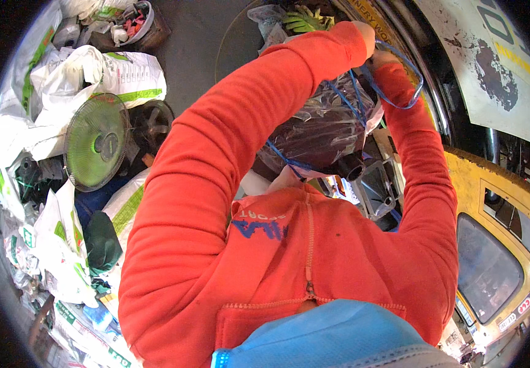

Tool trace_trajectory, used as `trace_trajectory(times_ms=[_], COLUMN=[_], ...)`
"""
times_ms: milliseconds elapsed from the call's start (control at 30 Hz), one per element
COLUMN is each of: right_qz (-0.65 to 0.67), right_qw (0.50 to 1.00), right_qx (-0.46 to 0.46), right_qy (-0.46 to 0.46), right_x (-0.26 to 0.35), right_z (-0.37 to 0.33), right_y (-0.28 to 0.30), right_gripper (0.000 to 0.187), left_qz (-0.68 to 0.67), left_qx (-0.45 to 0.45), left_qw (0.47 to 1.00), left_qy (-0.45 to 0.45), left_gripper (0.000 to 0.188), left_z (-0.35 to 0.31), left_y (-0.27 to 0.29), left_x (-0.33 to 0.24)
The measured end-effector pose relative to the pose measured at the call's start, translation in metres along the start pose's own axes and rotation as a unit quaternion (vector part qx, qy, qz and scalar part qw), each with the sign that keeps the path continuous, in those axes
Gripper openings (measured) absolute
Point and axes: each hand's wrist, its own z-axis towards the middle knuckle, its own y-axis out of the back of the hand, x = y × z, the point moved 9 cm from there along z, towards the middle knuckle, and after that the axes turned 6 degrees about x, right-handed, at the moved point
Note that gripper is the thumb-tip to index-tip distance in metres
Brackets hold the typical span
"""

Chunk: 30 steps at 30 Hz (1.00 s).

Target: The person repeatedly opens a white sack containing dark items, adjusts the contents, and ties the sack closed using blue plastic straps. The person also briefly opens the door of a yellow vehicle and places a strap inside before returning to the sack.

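Observation:
In front of my chest is a large dark, rounded bundle [320,132] wrapped in clear plastic film. A blue cord [358,109] runs up its side and along its lower edge, and a loose loop of it hangs beside my right forearm. My left hand [366,37] is above the bundle, closed at the cord, its fingers mostly turned away. Just below and right of it, my right hand [384,59] is closed on the cord too, partly hidden. A dark tube end [351,165] sticks out at the bundle's lower right.
On the left are white sacks [133,76], a green desk fan [97,142], and a tub [139,27] of scraps. A yellow-green glove [305,20] lies beyond the bundle. A yellow machine cabinet [470,184] and worn white panel [492,67] stand close on the right.

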Motion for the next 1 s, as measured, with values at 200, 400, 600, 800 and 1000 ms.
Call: trace_trajectory(times_ms=[200,400,600,800,1000], right_qz=[-0.016,0.087,0.088,-0.039,0.159], right_qw=[0.995,0.983,0.990,0.997,0.973], right_qx=[0.052,0.046,0.057,0.066,-0.072], right_qy=[0.082,0.157,0.096,-0.004,0.151], right_x=[-0.008,0.021,0.023,0.018,0.036], right_z=[0.001,-0.023,-0.017,-0.011,-0.035], right_y=[-0.008,0.009,-0.001,-0.003,0.023], right_gripper=[0.031,0.036,0.050,0.052,0.055], left_qz=[-0.044,0.072,0.006,0.033,0.075], left_qx=[-0.075,0.069,0.052,0.029,0.059], left_qw=[0.987,0.994,0.991,0.997,0.994], left_qy=[0.135,0.055,0.121,0.060,0.046], left_gripper=[0.023,0.025,0.027,0.021,0.023], left_z=[-0.010,-0.002,0.014,0.016,0.001], left_y=[0.013,-0.008,-0.024,-0.028,-0.016], left_x=[0.011,0.003,0.029,0.021,0.013])
